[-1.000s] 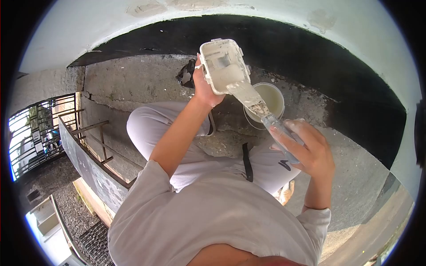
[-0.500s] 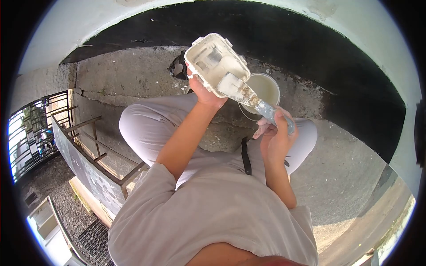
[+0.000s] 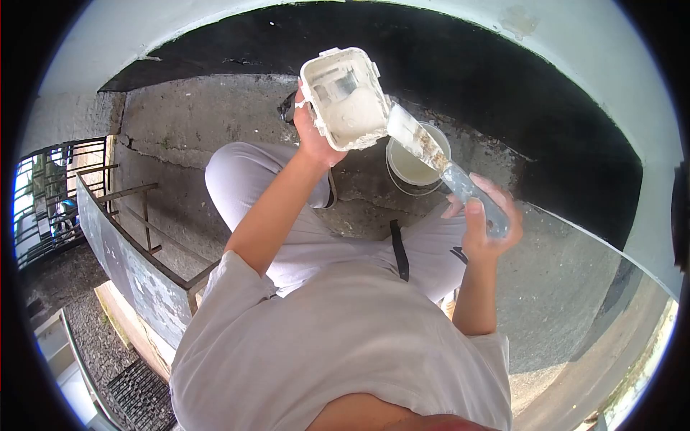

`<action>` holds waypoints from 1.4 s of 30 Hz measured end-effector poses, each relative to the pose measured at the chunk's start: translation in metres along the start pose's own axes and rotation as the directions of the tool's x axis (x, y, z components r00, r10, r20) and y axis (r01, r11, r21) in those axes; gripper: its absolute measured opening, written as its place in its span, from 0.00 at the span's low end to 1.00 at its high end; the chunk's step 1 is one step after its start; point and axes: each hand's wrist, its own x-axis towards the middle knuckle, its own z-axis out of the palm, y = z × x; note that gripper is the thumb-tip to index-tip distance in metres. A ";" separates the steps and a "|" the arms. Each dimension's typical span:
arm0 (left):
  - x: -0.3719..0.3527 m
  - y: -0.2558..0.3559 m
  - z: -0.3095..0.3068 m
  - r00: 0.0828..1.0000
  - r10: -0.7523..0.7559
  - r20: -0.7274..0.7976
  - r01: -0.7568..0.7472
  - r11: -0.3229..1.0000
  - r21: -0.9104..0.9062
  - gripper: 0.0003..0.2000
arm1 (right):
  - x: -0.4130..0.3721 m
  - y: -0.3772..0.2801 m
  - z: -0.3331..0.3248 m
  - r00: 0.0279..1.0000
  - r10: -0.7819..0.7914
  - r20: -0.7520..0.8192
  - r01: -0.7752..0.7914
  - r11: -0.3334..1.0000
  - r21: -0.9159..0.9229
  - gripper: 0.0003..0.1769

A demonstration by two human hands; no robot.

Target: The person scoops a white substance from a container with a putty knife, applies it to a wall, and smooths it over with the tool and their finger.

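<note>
My left hand [image 3: 314, 136] is wrapped round the left side of a white plastic tub [image 3: 381, 86], which is tilted so its inside faces me. Creamy white putty [image 3: 357, 115] coats the tub's bottom and walls. In my right hand [image 3: 492, 215] is a putty knife [image 3: 467, 188] with a grey handle, gripped between thumb and fingers. Its blade, smeared white and stained brown near the handle, points up and left, with the tip right at the tub's lower right corner. A white bucket [image 3: 412, 188] stands on the ground behind the blade, partly covered by it.
A black-painted band [image 3: 460, 65] runs along the wall beyond the tub. Rough concrete [image 3: 187, 115] lies under my bent legs. To the left is a metal-framed panel [image 3: 136, 266] with peeling paint, and a barred gate [image 3: 65, 187] farther off.
The putty knife has moved right, its blade going from inside the tub to the tub's corner. My right hand has shifted right and slightly down; the tub has turned a little more upright.
</note>
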 end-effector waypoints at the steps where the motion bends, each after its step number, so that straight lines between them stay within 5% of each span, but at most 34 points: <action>1: -0.001 0.006 0.002 0.998 -0.051 0.033 0.051 0.999 0.018 0.39 | 0.008 0.000 0.000 0.990 -0.119 0.072 0.125 0.988 -0.087 0.17; 4: -0.002 0.010 0.005 0.990 -0.106 0.093 0.106 0.994 0.008 0.41 | 0.036 -0.010 -0.004 0.886 -0.310 0.344 0.411 0.869 -0.276 0.16; 7: -0.002 0.010 0.003 0.977 -0.145 0.156 0.155 0.986 -0.056 0.40 | 0.043 -0.021 0.001 0.878 -0.215 0.428 0.371 0.870 -0.325 0.16; 10: -0.001 0.008 -0.002 0.953 -0.207 0.223 0.237 0.964 -0.120 0.40 | 0.043 -0.020 0.009 0.920 -0.192 0.342 0.311 0.888 -0.338 0.13; 13: 0.000 0.001 -0.006 0.972 -0.187 0.140 0.196 0.979 -0.058 0.39 | 0.033 -0.034 0.018 0.958 0.236 0.165 -0.184 0.942 -0.282 0.11; 14: 0.000 -0.002 -0.008 0.977 -0.164 0.138 0.177 0.980 -0.088 0.38 | 0.030 -0.033 0.024 0.964 0.245 0.102 -0.215 0.947 -0.237 0.11; 27: 0.019 -0.006 0.011 0.944 -0.204 0.259 0.244 0.960 -0.135 0.38 | 0.004 -0.043 0.061 0.929 0.320 -0.186 -0.344 0.932 -0.113 0.15; 37: 0.019 -0.017 0.010 0.980 -0.191 0.053 0.189 0.981 0.047 0.39 | 0.018 -0.053 0.080 0.799 0.527 -0.290 -0.529 0.845 0.077 0.10; 42: 0.019 -0.020 0.003 0.990 -0.139 0.013 0.139 0.990 0.005 0.38 | 0.020 -0.042 0.076 0.757 0.624 -0.194 -0.575 0.777 0.255 0.09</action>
